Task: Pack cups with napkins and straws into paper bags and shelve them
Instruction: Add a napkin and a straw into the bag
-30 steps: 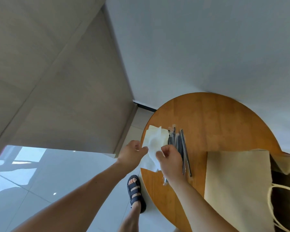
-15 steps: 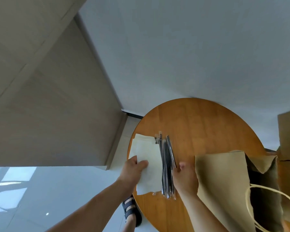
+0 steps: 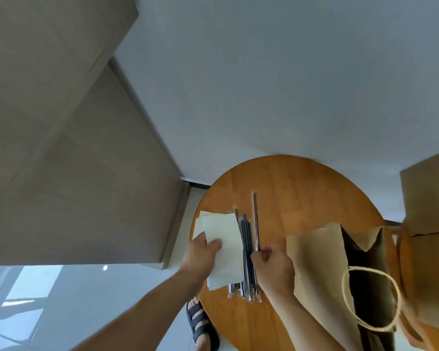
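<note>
Far left on the worktop (image 3: 289, 188), our left hand (image 3: 203, 252) pinches the top napkin (image 3: 228, 234), thumb on top, fingers under its edge; same hold as half a sec ago. Just right of it lies the straws bundle (image 3: 247, 249), touching the napkin stack. One straw (image 3: 255, 219) now pokes out past the bundle's far end. That's new, as half a sec ago all lay roughly even. Our right hand (image 3: 271, 264), which a sec ago was on the napkin w/ the left, has fingers curled and seems to pinch that straw's near end. Further right the paper bag (image 3: 322, 262) gapes open, handle (image 3: 370, 297) toward us; inside is too dark to tell if a cup's there. Our read: napkin + straw are singled out, and both go into the bag next.
</note>
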Demonstrator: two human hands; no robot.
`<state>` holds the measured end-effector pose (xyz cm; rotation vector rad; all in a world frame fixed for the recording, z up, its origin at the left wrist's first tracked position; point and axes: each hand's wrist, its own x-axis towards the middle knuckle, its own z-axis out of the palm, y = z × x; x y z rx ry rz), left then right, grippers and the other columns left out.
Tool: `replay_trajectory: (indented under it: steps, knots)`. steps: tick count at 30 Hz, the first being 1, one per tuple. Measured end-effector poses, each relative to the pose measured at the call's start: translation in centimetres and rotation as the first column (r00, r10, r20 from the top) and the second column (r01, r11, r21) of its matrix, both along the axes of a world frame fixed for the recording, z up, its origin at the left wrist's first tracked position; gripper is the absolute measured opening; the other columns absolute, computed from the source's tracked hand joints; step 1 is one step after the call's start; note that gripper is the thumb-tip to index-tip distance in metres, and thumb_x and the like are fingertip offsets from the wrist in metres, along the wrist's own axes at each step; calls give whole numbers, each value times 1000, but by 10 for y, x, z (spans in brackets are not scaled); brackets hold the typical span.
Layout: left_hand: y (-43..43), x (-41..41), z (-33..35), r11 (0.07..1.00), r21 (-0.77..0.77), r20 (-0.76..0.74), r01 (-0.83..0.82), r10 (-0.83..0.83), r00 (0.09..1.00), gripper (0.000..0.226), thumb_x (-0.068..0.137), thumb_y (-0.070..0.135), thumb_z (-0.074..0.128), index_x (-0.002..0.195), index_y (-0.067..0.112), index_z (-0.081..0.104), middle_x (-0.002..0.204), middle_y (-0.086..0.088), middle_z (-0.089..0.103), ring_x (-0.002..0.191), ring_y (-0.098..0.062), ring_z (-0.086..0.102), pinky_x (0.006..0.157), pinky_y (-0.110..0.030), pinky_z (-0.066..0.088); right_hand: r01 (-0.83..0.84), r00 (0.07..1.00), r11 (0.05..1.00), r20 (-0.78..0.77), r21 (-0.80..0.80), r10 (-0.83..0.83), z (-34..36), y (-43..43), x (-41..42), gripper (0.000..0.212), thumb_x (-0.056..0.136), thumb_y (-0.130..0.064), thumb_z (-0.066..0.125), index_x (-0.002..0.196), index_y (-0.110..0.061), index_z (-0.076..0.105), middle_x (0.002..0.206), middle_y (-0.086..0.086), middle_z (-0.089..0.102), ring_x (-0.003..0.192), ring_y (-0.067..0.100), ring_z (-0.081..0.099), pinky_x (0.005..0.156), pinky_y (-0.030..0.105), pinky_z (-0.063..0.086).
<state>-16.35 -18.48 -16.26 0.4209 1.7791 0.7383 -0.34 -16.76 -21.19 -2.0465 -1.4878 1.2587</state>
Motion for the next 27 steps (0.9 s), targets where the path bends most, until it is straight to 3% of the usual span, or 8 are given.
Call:
replay_trajectory:
  steps: [3,7,12,16,23,27]
  knots:
    - [12,5,27,999,33,-1,15,-15,1000,18,102,26,48,118,23,57,110,-2,66,99,-23,63,88,-40,53,4,969,997,-246,75,14,58,-16,2,16,84,-6,68,80,-20,62,65,0,64,55,7,58,51,21,47]
    - [23,14,69,994,112,63,15,-22,998,18,99,23,52,115,22,61,111,-5,69,103,-29,65,96,-51,53,-114,927,990,-351,79,134,111,-23,7,14,86,-3,69,84,-16,64,69,-1,64,59,0,58,57,13,47]
    - [22,31,111,969,243,144,54,-91,985,17,99,15,54,110,14,67,105,-10,74,96,-29,71,84,-42,58,-87,927,990,-354,115,123,144,-24,22,7,87,-11,70,87,-17,67,75,-2,66,66,4,61,64,16,49]
    - [17,44,134,931,341,147,129,-189,971,23,96,18,61,118,15,65,109,-7,74,101,-28,71,92,-48,56,-73,937,987,-330,146,118,160,-24,36,7,85,-18,73,86,-23,68,78,-4,68,72,9,63,69,22,53]
    - [24,65,164,891,408,77,199,-251,965,26,93,22,65,117,12,65,106,-6,74,98,-26,72,91,-49,56,-114,939,972,-297,206,173,184,-20,55,9,87,-25,72,90,-27,64,82,-6,66,79,12,64,74,23,54]
    - [33,71,179,874,437,86,213,-276,957,22,93,20,65,113,11,66,104,-9,74,94,-27,72,81,-43,58,-39,971,950,-212,310,109,206,-6,73,28,84,-36,75,106,-30,58,99,-14,63,92,3,61,73,15,47]
